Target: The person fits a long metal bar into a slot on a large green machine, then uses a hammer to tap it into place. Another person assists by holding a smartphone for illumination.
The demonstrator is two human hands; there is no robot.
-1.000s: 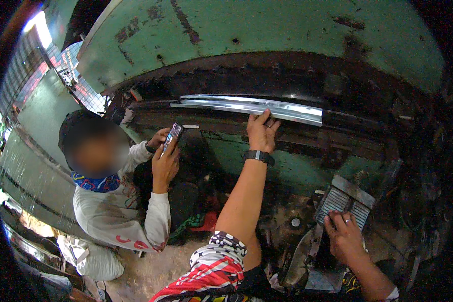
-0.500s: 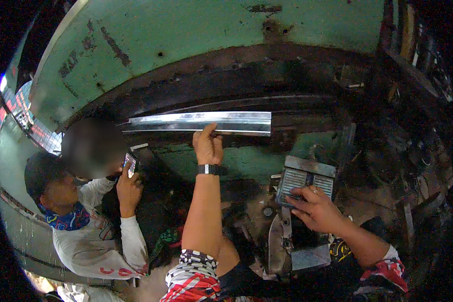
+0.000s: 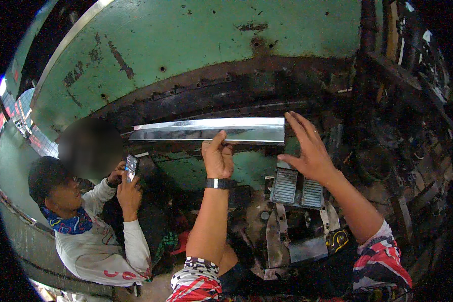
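Observation:
A long, shiny metal strip (image 3: 246, 124) with a folded lengthwise edge lies level in front of the green machine. My left hand (image 3: 218, 158) pinches its lower edge between thumb and fingers. Just off the strip's right end is my right hand (image 3: 311, 151), fingers spread and thumb apart, holding nothing; whether a fingertip touches the end I cannot tell. Below the right hand sits a metal box with two ribbed grey panels (image 3: 286, 185), part of it hidden behind that hand.
Above stands a large curved green metal panel (image 3: 196, 35) with rusty patches. At left, a person in a white sleeve (image 3: 138, 241) holds a phone (image 3: 131, 166). Below the ribbed panels lie a flat metal plate (image 3: 307, 249) and a black-and-yellow tape measure (image 3: 338, 240).
My right hand has left the ribbed panels and moved up to the strip's right end, its fingers spreading. The strip and my left hand appear slightly further right and lower in view.

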